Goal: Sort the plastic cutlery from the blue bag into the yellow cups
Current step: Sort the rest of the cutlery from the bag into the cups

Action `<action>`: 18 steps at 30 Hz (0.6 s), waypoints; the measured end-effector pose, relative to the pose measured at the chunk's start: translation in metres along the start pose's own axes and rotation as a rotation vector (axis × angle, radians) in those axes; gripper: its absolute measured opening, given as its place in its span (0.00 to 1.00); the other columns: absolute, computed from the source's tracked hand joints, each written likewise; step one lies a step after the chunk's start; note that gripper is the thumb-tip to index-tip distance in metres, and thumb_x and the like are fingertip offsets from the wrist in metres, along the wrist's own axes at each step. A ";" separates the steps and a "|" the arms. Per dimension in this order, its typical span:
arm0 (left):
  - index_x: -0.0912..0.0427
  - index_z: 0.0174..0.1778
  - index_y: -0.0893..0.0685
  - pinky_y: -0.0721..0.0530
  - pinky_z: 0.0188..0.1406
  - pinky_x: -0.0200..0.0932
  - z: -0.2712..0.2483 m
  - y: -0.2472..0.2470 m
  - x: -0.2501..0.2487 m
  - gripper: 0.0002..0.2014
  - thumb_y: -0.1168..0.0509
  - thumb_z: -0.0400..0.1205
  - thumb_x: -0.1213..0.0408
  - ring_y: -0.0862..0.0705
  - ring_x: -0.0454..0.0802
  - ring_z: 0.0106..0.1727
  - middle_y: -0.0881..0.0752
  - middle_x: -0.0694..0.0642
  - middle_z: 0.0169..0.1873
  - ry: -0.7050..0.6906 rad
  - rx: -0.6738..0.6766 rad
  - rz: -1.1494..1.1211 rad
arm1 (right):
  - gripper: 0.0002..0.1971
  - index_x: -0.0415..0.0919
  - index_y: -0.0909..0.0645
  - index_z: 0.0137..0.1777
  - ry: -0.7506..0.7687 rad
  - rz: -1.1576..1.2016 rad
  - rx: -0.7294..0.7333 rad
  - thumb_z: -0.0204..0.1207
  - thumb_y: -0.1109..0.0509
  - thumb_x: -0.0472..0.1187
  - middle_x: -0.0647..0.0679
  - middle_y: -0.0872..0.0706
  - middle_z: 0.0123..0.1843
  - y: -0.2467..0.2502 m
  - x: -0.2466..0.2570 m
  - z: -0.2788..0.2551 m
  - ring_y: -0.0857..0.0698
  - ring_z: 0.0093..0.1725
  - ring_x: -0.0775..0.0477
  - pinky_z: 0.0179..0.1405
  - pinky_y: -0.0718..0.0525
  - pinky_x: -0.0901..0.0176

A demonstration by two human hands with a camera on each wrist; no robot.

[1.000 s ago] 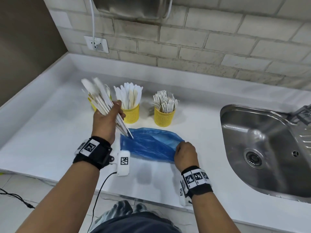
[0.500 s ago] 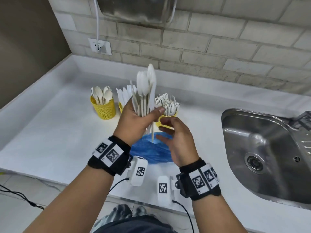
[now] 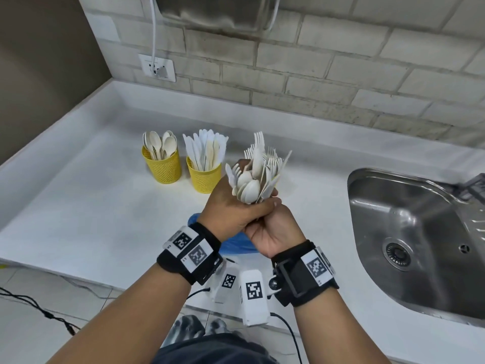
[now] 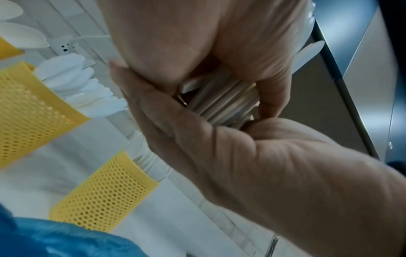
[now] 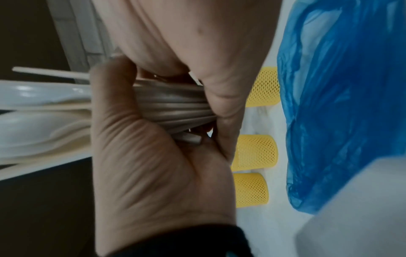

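Above the bag (image 3: pixel 237 243), both hands meet around one bundle (image 3: pixel 256 177) of white cutlery: the left hand (image 3: pixel 236 208) is wrapped around the handles from the left with its thumb across the front, and the right hand (image 3: pixel 273 229) cups the handle ends from below, its fingers (image 5: pixel 222 97) curled over the stems. The wrist views show the same thing up close, a tight sheaf of handles pressed between the two palms. What sticks up out of the fists is mixed, with spoon bowls low in front and fork tines higher behind, so this bundle looks unsorted. Under the hands the bag lies on the counter (image 3: pixel 78 219), rumpled and fairly flat; whether anything is left inside it cannot be told. Behind the bag and to its left stand two yellow cups: the spoon cup (image 3: pixel 162 166) furthest left, already holding a cluster of spoons, and the knife cup (image 3: pixel 204 177) next to it, full of knives. A third cup (image 5: pixel 263 87) shows only in the wrist views; from the head view it sits behind the bundle, and the tines there cannot be separated from the ones in hand. To the right of the bag is the sink (image 3: pixel 420 232). By my reading the sorting is well along, since the cups are already well stocked, but the handful still has to be split by type and dropped into its cups, and the bag checked for leftovers.
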State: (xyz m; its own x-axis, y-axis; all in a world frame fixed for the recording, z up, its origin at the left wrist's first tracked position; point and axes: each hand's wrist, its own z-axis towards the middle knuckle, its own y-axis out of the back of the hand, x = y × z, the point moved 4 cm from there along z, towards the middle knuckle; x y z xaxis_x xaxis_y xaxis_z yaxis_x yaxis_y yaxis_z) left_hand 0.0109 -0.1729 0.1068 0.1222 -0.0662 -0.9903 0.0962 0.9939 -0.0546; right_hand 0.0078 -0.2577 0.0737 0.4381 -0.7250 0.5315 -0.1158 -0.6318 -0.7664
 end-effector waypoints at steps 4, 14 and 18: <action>0.59 0.51 0.10 0.11 0.50 0.38 0.001 0.002 -0.002 0.15 0.17 0.71 0.76 0.06 0.45 0.50 0.05 0.50 0.45 -0.024 -0.089 -0.066 | 0.21 0.41 0.22 0.78 0.015 0.045 -0.027 0.92 0.44 0.48 0.42 0.11 0.68 0.001 0.000 0.002 0.09 0.62 0.46 0.47 0.08 0.52; 0.53 0.51 0.07 0.12 0.59 0.43 0.001 0.004 0.003 0.13 0.20 0.75 0.73 0.07 0.46 0.55 0.05 0.49 0.48 -0.022 0.003 -0.002 | 0.18 0.39 0.19 0.74 0.046 0.100 -0.031 0.92 0.45 0.40 0.42 0.08 0.61 -0.005 0.002 0.001 0.06 0.51 0.48 0.39 0.08 0.56; 0.68 0.57 0.09 0.12 0.63 0.49 0.000 0.011 -0.004 0.11 0.23 0.79 0.72 0.08 0.54 0.60 0.06 0.59 0.53 -0.044 0.061 -0.016 | 0.18 0.44 0.17 0.73 0.034 -0.062 -0.101 0.91 0.42 0.44 0.42 0.09 0.65 0.002 0.004 0.002 0.08 0.60 0.44 0.52 0.08 0.46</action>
State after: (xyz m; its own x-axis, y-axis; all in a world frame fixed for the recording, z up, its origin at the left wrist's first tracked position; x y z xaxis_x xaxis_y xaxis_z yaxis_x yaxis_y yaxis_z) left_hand 0.0114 -0.1620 0.1097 0.1637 -0.0868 -0.9827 0.1584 0.9855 -0.0607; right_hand 0.0113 -0.2615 0.0737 0.4167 -0.6915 0.5901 -0.1791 -0.6989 -0.6925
